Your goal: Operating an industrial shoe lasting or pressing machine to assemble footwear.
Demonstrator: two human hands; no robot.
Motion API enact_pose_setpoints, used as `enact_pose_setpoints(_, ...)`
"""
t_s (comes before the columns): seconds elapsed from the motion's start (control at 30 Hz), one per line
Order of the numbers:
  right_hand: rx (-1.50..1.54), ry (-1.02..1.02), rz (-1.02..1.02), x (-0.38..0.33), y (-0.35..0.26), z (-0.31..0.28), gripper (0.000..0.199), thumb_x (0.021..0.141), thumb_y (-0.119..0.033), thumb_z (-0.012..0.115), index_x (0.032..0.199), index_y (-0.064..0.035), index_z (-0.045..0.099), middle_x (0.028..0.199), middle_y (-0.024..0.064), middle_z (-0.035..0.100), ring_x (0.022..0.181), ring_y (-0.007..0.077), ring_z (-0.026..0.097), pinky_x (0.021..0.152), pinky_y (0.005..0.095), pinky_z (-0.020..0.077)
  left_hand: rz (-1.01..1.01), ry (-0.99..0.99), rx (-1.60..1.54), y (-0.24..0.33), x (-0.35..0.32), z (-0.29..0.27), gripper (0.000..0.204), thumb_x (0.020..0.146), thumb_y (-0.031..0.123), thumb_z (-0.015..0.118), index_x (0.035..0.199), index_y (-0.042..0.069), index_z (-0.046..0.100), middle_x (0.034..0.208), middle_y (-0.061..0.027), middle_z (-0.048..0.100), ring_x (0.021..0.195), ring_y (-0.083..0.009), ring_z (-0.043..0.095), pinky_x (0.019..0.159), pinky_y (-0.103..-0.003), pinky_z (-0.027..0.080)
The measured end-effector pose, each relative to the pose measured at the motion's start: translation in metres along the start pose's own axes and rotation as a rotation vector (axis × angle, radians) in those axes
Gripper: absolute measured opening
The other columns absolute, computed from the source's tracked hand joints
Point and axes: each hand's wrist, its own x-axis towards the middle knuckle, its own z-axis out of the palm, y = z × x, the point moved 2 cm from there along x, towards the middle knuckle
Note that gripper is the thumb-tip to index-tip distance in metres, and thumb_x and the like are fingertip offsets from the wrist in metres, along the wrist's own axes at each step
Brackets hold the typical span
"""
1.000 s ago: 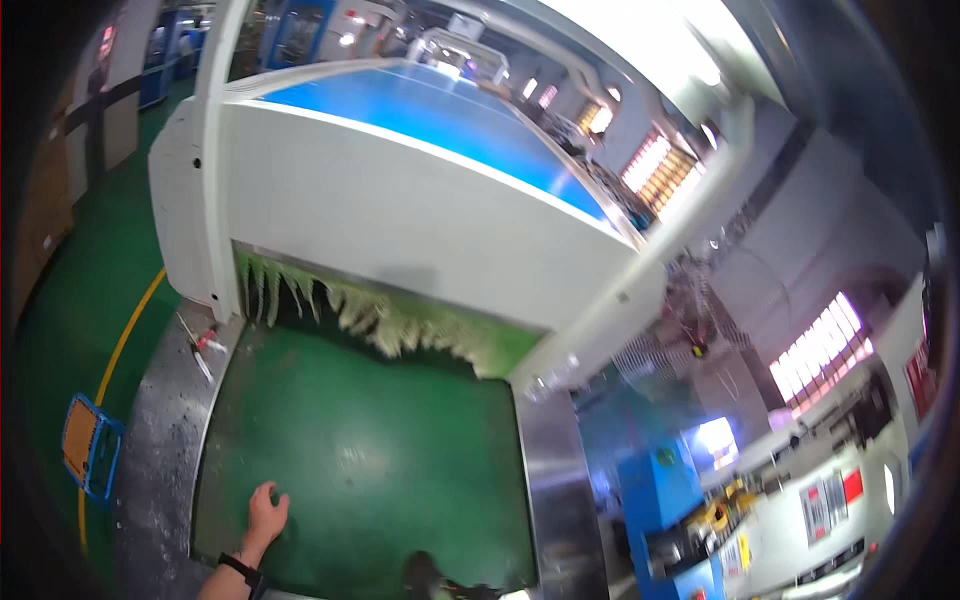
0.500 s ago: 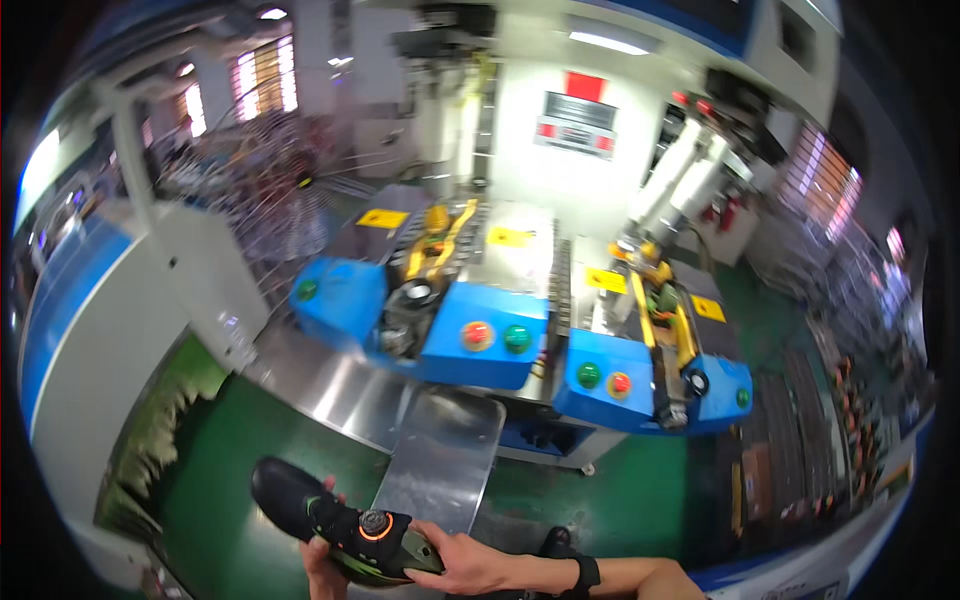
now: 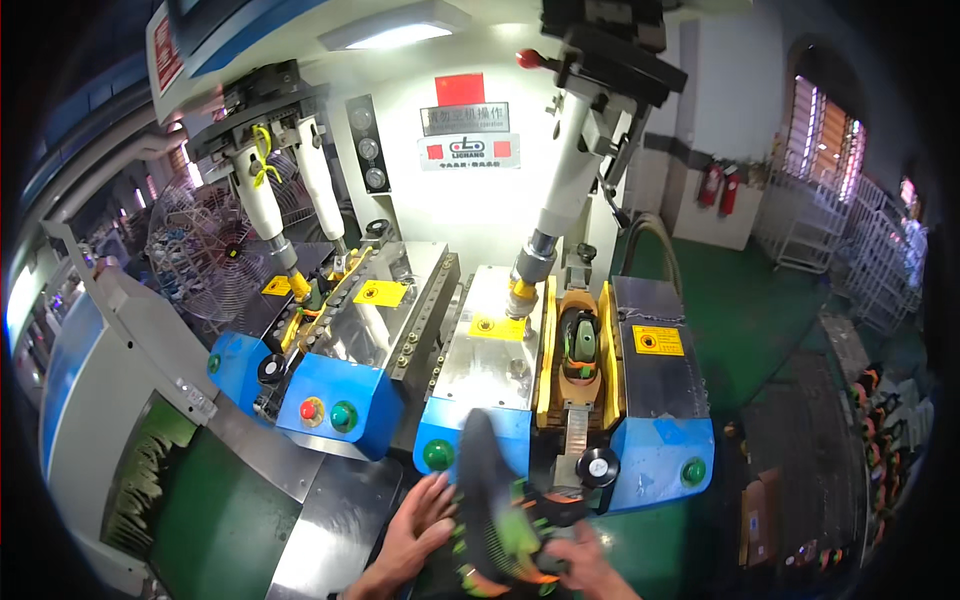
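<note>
Left hand [image 3: 418,522] and right hand [image 3: 583,560] both grip a dark shoe [image 3: 498,510] with green and orange trim — held sole-up just in front of the blue press machine [image 3: 570,440], at the lower edge of view. Another shoe [image 3: 578,340] sits clamped in the machine's right station; a steel surface [image 3: 335,520] lies left of the hands. Green floor [image 3: 730,300] opens to the right — racks [image 3: 880,410] crowd its far edge.

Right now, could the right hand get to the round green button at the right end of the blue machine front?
Probably yes, but not at once. The right hand is gripping the black and green shoe together with the left hand. The green button sits up and to its right with nothing between them.
</note>
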Motion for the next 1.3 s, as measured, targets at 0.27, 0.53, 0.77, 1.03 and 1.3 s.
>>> enact_pose_setpoints(0.27, -0.008, 0.291, -0.38, 0.011, -0.098, -0.119, 0.052, 0.078, -0.003, 0.058, 0.128, -0.0005, 0.046, 0.115, 0.014, 0.059, 0.099, 0.0269, 0.063, 0.085, 0.0412, 0.0531, -0.304, -0.117, 0.648, -0.063, 0.327, 0.143, 0.091, 0.069, 0.027, 0.073, 0.138, -0.007, 0.024, 0.136, -0.0265, 0.043, 0.125, -0.0333, 0.046, 0.101, -0.04, 0.039)
enact_pose_setpoints(0.53, 0.017, 0.566, -0.454, -0.058, -0.108, -0.132, 0.055, 0.08, -0.006, 0.061, 0.132, 0.0009, 0.045, 0.119, 0.0165, 0.057, 0.107, 0.0256, 0.057, 0.091, 0.041, 0.048, 0.018, 0.204, 0.867, -0.126, 0.423, 0.134, 0.044, 0.07, 0.012, 0.063, 0.109, -0.002, 0.046, 0.101, -0.0241, 0.061, 0.096, -0.0411, 0.06, 0.082, -0.046, 0.049)
enact_pose_setpoints(0.77, -0.195, 0.652, -0.306, -0.072, -0.132, -0.119, 0.059, 0.077, -0.004, 0.062, 0.132, -0.001, 0.041, 0.121, 0.0149, 0.053, 0.113, 0.027, 0.053, 0.093, 0.041, 0.0454, -0.254, -0.032, 0.591, -0.017, 0.403, 0.159, 0.029, 0.068, 0.004, 0.065, 0.097, 0.0, 0.059, 0.078, -0.008, 0.06, 0.075, -0.0194, 0.06, 0.064, -0.032, 0.051)
enact_pose_setpoints(1.03, -0.184, 0.352, 0.066, 0.136, -0.203, -0.125, 0.031, 0.082, -0.007, 0.054, 0.109, 0.0075, 0.056, 0.102, 0.0187, 0.065, 0.092, 0.0282, 0.067, 0.086, 0.0384, 0.0553, -0.219, 0.082, -0.19, 0.052, 0.102, 0.028, 0.074, 0.055, -0.001, 0.074, 0.124, 0.003, 0.047, 0.116, -0.0115, 0.06, 0.101, -0.0214, 0.061, 0.092, -0.033, 0.049)
enact_pose_setpoints(1.3, -1.592, 0.79, -0.317, 0.35, -0.153, -0.151, 0.049, 0.071, -0.007, 0.061, 0.115, 0.0068, 0.044, 0.101, 0.028, 0.061, 0.09, 0.0434, 0.063, 0.079, 0.0432, 0.0523, -0.282, 0.668, -0.096, -0.028, -0.095, -0.043, 0.059, 0.069, 0.004, 0.067, 0.125, -0.001, 0.048, 0.122, -0.0144, 0.055, 0.113, -0.0292, 0.054, 0.098, -0.041, 0.043)
